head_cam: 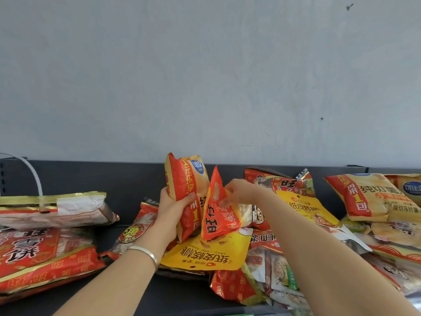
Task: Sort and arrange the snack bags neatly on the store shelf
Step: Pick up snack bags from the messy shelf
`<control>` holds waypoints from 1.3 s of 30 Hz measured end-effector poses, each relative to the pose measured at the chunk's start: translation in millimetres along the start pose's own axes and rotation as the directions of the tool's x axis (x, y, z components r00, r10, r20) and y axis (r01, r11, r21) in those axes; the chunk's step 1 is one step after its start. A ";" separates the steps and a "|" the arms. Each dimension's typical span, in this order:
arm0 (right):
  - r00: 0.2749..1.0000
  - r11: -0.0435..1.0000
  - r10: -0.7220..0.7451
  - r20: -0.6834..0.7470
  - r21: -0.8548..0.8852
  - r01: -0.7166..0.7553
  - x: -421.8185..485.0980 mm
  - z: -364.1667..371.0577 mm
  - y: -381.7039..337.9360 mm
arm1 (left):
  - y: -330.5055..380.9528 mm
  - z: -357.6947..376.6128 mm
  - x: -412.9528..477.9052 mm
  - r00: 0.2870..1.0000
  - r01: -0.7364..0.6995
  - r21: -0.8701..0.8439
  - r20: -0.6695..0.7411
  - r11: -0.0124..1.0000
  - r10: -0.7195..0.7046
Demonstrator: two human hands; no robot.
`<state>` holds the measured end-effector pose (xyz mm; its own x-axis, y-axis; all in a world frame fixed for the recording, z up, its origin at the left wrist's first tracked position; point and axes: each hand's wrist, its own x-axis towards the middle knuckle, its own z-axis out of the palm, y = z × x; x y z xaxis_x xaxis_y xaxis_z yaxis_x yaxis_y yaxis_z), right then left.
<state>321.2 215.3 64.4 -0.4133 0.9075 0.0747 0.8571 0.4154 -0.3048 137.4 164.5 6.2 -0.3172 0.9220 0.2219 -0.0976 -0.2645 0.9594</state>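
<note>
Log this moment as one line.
left hand: grips upright chip bag | right hand: pinches red snack bag | below: unsorted pile

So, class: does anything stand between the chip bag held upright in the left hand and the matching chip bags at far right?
Yes. Beside the chip bag, the right hand pinches a red bag; beyond it a yellow bag lies before the matching chip bags.
</note>
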 end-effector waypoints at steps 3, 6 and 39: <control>0.986 0.997 0.026 -0.167 0.080 -0.013 -5.5 -5.9 6.4 | 14.2 6.9 -2.6 0.998 -0.064 -0.038 -0.016 0.997 0.063; 0.901 0.968 0.121 -0.416 0.251 -0.014 -12.1 -28.3 17.7 | 38.2 25.3 -3.3 0.989 -0.147 -0.102 -0.036 0.984 0.144; 0.215 0.663 0.726 -0.654 0.748 0.036 -265.3 -245.6 491.0 | 18.7 622.6 -124.7 0.890 -0.230 -0.266 0.332 0.936 0.313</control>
<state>927.2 193.8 128.2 0.7343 0.5367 0.4156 0.3234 0.2617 -0.9094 762.5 220.6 104.7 0.0000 0.8313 0.5558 -0.2695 -0.5353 0.8005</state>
